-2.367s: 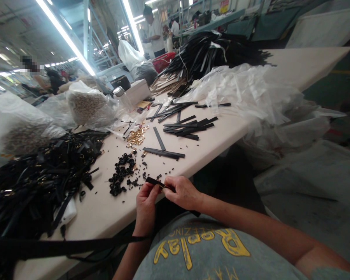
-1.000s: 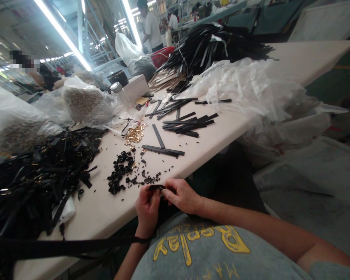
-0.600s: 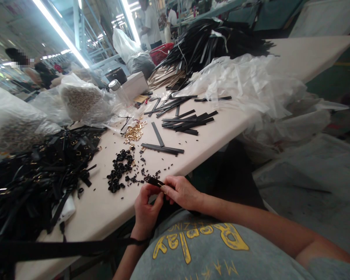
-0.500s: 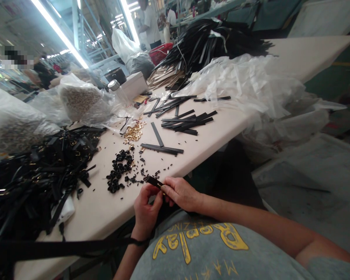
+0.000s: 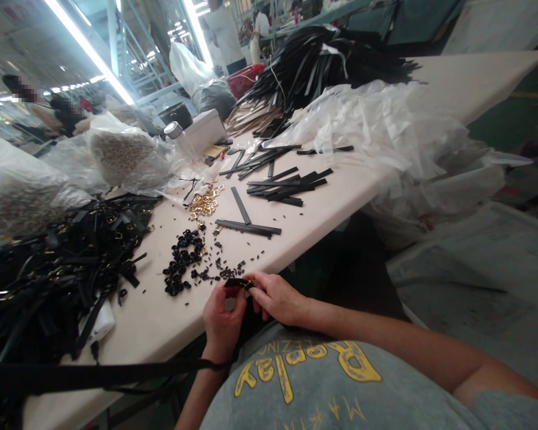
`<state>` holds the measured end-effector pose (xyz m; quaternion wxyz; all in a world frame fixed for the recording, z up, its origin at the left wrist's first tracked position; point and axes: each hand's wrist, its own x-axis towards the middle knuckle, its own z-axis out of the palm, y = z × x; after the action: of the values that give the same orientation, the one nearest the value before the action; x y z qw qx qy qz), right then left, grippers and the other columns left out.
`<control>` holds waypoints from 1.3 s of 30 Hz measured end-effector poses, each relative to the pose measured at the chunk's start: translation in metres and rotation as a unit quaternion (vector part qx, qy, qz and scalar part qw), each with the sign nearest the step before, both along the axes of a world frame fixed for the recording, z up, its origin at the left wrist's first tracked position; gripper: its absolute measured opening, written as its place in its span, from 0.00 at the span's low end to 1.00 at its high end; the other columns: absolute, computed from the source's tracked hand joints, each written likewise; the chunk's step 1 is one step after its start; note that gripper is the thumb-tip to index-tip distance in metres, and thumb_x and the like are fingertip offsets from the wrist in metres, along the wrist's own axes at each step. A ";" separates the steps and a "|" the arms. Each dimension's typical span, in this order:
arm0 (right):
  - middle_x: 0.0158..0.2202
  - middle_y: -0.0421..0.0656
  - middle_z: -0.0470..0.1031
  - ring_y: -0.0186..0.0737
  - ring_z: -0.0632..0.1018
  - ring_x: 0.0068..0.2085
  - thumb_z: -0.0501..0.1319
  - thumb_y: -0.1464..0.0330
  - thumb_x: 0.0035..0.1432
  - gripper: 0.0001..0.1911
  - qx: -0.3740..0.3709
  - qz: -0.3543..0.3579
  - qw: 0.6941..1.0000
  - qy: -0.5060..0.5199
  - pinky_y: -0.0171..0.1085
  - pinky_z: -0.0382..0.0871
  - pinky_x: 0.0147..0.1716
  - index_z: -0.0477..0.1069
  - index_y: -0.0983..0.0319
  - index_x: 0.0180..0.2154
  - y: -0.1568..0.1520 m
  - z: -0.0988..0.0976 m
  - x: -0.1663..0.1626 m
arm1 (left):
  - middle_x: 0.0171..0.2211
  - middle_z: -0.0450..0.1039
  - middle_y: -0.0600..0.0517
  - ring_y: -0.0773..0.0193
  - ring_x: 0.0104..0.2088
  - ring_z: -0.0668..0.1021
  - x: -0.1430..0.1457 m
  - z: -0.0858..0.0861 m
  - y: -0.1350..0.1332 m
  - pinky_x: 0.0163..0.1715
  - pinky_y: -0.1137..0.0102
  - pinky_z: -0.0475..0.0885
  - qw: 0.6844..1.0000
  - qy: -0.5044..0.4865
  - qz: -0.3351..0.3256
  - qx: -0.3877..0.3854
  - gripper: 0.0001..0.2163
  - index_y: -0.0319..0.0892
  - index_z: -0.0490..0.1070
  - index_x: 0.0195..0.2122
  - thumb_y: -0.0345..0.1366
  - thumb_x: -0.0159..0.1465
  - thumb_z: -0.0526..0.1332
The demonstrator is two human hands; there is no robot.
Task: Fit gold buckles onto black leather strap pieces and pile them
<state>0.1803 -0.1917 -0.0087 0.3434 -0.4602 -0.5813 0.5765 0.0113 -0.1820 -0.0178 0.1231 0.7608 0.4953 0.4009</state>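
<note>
At the table's near edge, my left hand (image 5: 223,316) pinches a short black strap (image 5: 234,282) between thumb and fingers. My right hand (image 5: 278,297) grips the other end of the same strap, thumb on top. A bit of gold metal, which looks like a buckle, shows at the strap by my right fingertips; the fingers hide most of it. Just beyond my hands lie small black loops (image 5: 179,263) in a heap and tiny black pieces (image 5: 231,273) scattered about. Farther back are gold buckles (image 5: 204,203) in a small pile and loose black strips (image 5: 291,184).
A tangle of finished-looking black straps (image 5: 58,269) covers the table's left side, with plastic bags (image 5: 121,149) behind it. Clear plastic sheeting (image 5: 376,131) hangs over the right edge. A large bundle of black strips (image 5: 323,65) lies at the back. People stand in the distance.
The strap has tilted from slanting to nearly level and looks bent. My left fingers have shifted along it, and both hands stay close together.
</note>
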 end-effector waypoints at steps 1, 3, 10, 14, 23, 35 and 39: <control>0.22 0.34 0.70 0.28 0.72 0.17 0.51 0.71 0.66 0.12 -0.013 -0.008 1.000 0.011 0.25 0.63 0.15 0.66 0.62 0.50 0.000 -0.002 0.000 | 0.29 0.74 0.54 0.65 0.28 0.77 0.000 -0.001 0.000 0.31 0.70 0.73 1.000 0.000 -0.006 0.003 0.03 0.43 0.72 0.38 0.32 0.62 0.62; 0.22 0.34 0.70 0.28 0.72 0.17 0.53 0.68 0.66 0.10 -0.043 -0.029 0.998 0.035 0.25 0.63 0.14 0.66 0.62 0.47 0.001 -0.006 -0.001 | 0.31 0.75 0.53 0.64 0.30 0.78 0.001 -0.003 -0.001 0.33 0.70 0.73 1.000 -0.004 -0.018 0.005 0.05 0.43 0.72 0.40 0.31 0.62 0.62; 0.22 0.35 0.70 0.28 0.72 0.17 0.56 0.64 0.64 0.10 -0.105 -0.041 0.991 0.070 0.25 0.63 0.14 0.65 0.63 0.32 0.003 -0.004 -0.001 | 0.33 0.75 0.53 0.65 0.32 0.78 -0.001 -0.005 -0.001 0.34 0.70 0.74 0.999 -0.024 -0.022 0.012 0.06 0.43 0.72 0.41 0.30 0.62 0.62; 0.21 0.36 0.70 0.27 0.71 0.17 0.56 0.62 0.63 0.14 -0.083 -0.025 0.993 0.077 0.25 0.63 0.16 0.69 0.64 0.30 0.003 -0.003 0.000 | 0.33 0.75 0.53 0.65 0.31 0.77 -0.002 -0.008 -0.001 0.32 0.71 0.74 0.999 -0.043 -0.016 0.000 0.06 0.43 0.72 0.41 0.31 0.63 0.62; 0.18 0.39 0.72 0.29 0.72 0.17 0.63 0.45 0.50 0.28 -0.156 -0.029 0.976 0.150 0.27 0.64 0.16 0.71 0.66 0.25 0.006 -0.006 -0.001 | 0.34 0.75 0.52 0.65 0.33 0.78 -0.001 -0.003 -0.002 0.35 0.70 0.75 0.998 -0.016 -0.028 0.056 0.07 0.43 0.71 0.42 0.29 0.63 0.62; 0.15 0.33 0.66 0.27 0.66 0.14 0.58 0.55 0.61 0.18 -0.054 -0.020 0.992 0.116 0.25 0.61 0.13 0.71 0.64 0.30 0.000 0.003 0.001 | 0.38 0.76 0.49 0.61 0.39 0.78 -0.003 0.000 -0.006 0.41 0.65 0.74 0.997 -0.048 -0.049 0.027 0.08 0.44 0.72 0.44 0.29 0.64 0.59; 0.16 0.33 0.65 0.27 0.67 0.15 0.58 0.59 0.62 0.15 -0.028 -0.018 0.994 0.107 0.25 0.60 0.14 0.73 0.64 0.33 -0.001 0.004 0.002 | 0.36 0.77 0.50 0.60 0.37 0.78 -0.005 0.003 -0.009 0.40 0.65 0.74 0.996 -0.082 -0.026 -0.031 0.06 0.44 0.75 0.40 0.33 0.64 0.60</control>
<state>0.1823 -0.1932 -0.0044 0.4005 -0.4159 -0.5167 0.6322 0.0063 -0.1913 -0.0152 0.1975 0.7335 0.4760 0.4432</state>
